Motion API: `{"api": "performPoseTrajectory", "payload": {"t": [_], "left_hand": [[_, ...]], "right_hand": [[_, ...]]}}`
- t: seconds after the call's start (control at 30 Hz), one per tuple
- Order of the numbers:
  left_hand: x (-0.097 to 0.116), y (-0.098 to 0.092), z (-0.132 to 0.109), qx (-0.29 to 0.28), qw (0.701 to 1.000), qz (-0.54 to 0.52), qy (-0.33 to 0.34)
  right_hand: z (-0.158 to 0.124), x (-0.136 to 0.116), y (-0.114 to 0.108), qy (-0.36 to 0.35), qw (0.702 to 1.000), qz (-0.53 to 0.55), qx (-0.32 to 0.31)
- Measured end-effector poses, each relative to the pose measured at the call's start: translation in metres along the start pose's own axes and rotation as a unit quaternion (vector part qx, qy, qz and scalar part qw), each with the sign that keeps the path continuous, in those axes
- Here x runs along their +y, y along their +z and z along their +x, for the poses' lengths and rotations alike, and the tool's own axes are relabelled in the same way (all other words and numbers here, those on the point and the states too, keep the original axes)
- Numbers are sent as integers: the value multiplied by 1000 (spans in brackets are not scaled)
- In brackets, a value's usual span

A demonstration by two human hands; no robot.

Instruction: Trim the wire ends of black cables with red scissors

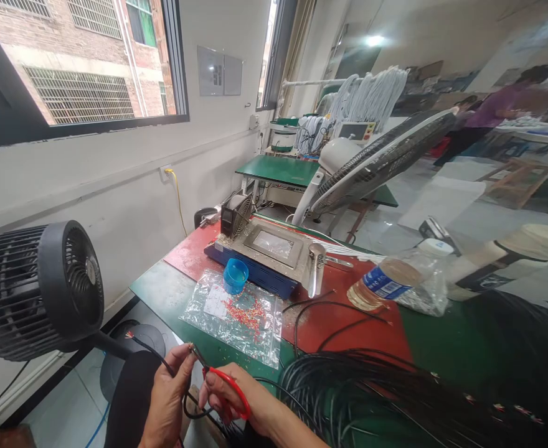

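My left hand (169,398) pinches a thin black cable (149,352) near its stripped end, whose coloured wires stick out to the left. My right hand (236,395) grips red-handled scissors (230,384), with their tip raised toward the cable just above my left fingers. Both hands sit at the near edge of the green and red workbench (175,292). Right beside them lies a large bundle of black cables (372,392). A clear plastic bag (236,317) with small red pieces on it lies just beyond my hands.
A blue cup (235,275) stands by a grey-topped machine (274,249). A plastic bottle (395,280) lies on its side to the right. A black fan (45,286) stands at the left, a white fan (377,162) behind the bench. People work at the far right.
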State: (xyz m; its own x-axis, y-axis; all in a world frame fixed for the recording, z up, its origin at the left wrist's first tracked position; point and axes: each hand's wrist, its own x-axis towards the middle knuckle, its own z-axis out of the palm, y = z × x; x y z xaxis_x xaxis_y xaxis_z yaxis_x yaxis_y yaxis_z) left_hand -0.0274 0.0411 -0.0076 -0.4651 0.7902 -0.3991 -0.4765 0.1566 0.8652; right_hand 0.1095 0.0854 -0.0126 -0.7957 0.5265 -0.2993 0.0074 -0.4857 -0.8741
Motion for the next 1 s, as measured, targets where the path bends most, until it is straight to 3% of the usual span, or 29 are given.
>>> {"api": "performPoseTrajectory", "payload": {"t": [0.2,0.37,1.0], "left_hand": [[-6,0,-1,-50,998,-22,-35],[-6,0,2,-32,993,-79,-80],[0,2,0,-37,995,-57,-73]], "right_hand": [[1,0,1,-29,999,16,1],[0,1,1,-15,1000,-1,5],[2,3,-2,-1,1000,-26,-7]]}}
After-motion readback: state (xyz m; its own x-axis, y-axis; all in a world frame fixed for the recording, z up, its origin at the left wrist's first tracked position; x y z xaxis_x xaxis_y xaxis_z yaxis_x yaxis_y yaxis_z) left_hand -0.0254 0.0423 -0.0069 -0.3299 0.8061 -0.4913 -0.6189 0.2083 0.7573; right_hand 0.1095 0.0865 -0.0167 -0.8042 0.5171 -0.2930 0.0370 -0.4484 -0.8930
